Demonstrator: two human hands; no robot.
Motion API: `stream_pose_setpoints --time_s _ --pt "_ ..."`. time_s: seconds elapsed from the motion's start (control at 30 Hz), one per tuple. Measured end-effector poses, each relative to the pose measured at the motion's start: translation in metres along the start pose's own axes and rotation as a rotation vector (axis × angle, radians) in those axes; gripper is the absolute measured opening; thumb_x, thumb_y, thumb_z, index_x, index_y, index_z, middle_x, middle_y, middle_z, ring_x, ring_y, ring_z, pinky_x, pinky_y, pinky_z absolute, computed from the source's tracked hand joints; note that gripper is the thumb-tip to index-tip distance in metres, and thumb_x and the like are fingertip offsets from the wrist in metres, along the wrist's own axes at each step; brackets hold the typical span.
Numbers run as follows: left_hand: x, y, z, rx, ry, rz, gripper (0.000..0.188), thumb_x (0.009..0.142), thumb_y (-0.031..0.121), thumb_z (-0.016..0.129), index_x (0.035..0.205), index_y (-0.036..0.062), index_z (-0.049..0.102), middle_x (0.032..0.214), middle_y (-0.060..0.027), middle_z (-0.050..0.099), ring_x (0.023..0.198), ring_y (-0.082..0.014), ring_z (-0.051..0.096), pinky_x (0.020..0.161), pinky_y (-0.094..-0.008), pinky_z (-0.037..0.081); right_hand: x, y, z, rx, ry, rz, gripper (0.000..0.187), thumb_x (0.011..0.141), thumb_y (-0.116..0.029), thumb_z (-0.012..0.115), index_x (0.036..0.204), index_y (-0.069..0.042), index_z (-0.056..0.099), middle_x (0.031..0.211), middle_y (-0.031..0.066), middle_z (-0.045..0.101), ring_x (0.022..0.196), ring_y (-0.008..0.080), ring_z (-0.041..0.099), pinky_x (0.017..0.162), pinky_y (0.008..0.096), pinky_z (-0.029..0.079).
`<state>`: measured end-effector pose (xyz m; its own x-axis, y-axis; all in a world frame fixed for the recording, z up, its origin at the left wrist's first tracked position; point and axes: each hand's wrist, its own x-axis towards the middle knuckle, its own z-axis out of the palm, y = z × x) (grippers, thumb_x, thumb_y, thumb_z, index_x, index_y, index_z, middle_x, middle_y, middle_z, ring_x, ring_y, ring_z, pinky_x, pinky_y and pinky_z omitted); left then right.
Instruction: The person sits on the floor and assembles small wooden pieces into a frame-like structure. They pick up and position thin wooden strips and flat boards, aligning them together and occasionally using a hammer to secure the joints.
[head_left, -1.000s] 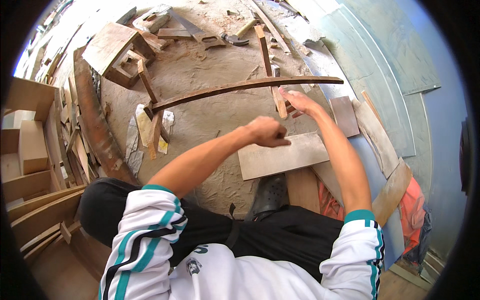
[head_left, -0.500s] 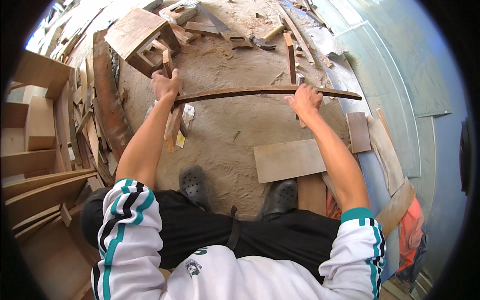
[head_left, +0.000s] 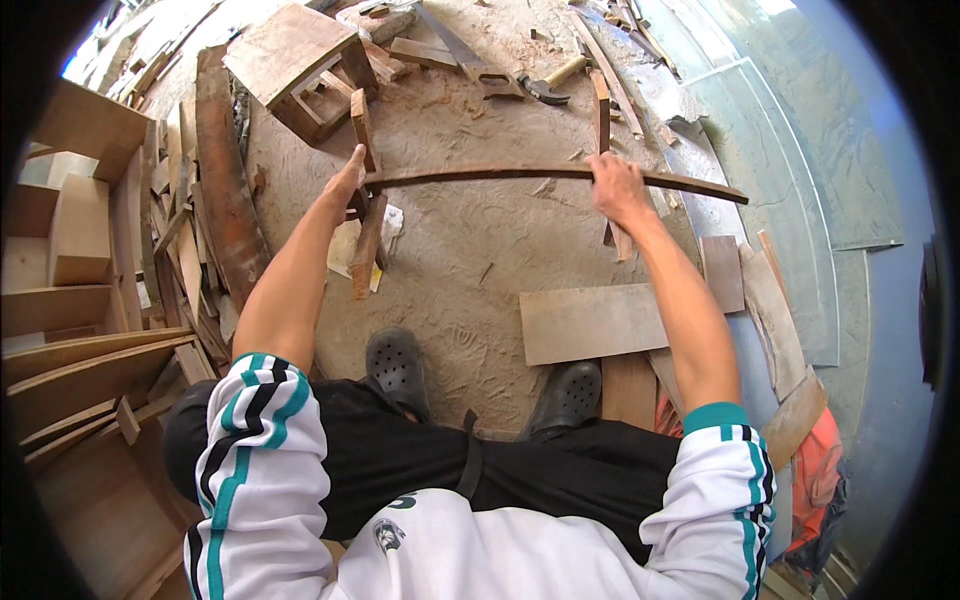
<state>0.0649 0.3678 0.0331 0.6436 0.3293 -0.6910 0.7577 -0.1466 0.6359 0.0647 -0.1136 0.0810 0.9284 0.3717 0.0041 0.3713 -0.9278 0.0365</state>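
Note:
A long, thin wooden strip (head_left: 480, 174) runs crosswise in front of me, over two shorter wooden pieces. My right hand (head_left: 618, 188) is closed around the strip where it meets the right wooden piece (head_left: 601, 112); the strip's free end sticks out past the hand. At the strip's left end, my left hand (head_left: 346, 183) is held edge-on with fingers stretched out, beside the left wooden piece (head_left: 368, 245). Its palm side is partly hidden, and I cannot tell how firmly it touches the wood.
A wooden stool-like box (head_left: 297, 60) stands at the far left, with a handsaw (head_left: 465, 60) and a hammer (head_left: 545, 88) beyond. Flat boards (head_left: 595, 325) lie near my right foot. Glass sheets (head_left: 770, 170) lie at the right; wooden shelving (head_left: 75, 240) is at the left.
My left hand has loosened from its curled grip and straightened its fingers at the strip's end. The strip and right hand sit slightly farther right in view, as does the scene.

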Motion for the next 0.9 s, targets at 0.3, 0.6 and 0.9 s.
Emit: stream_pose_setpoints --time_s 0.3,0.6,0.9 --pt "-0.009 0.000 0.020 0.116 -0.332 -0.072 0.103 0.080 0.074 0.057 0.149 0.0014 0.030 0.148 -0.0171 0.042 0.133 -0.0307 0.043 0.112 -0.0511 0.029 -0.058 0.108 -0.031 -0.105 0.309 0.541 0.038 0.086 -0.018 0.056 0.122 -0.009 0.051 0.113 0.0177 0.059 0.110 0.0360 0.056 0.092 0.0526 0.042" --pt "-0.001 -0.001 0.080 0.180 -0.231 0.004 0.078 0.087 0.057 0.060 0.138 -0.0008 0.047 0.134 -0.0184 0.055 0.121 -0.0325 0.055 0.097 -0.0508 0.044 -0.112 0.130 0.008 -0.134 -0.062 0.931 0.045 0.087 -0.025 0.057 0.125 -0.002 0.050 0.124 0.0201 0.055 0.117 0.0367 0.054 0.096 0.0524 0.043" --pt "0.027 -0.007 0.119 0.282 0.059 0.078 0.074 0.085 0.055 0.063 0.118 -0.0115 0.060 0.117 -0.0245 0.063 0.107 -0.0374 0.063 0.088 -0.0437 0.050 -0.132 0.165 0.087 0.002 -0.466 1.017 0.048 0.086 -0.027 0.059 0.127 -0.003 0.054 0.135 0.0209 0.052 0.126 0.0383 0.050 0.105 0.0505 0.040"
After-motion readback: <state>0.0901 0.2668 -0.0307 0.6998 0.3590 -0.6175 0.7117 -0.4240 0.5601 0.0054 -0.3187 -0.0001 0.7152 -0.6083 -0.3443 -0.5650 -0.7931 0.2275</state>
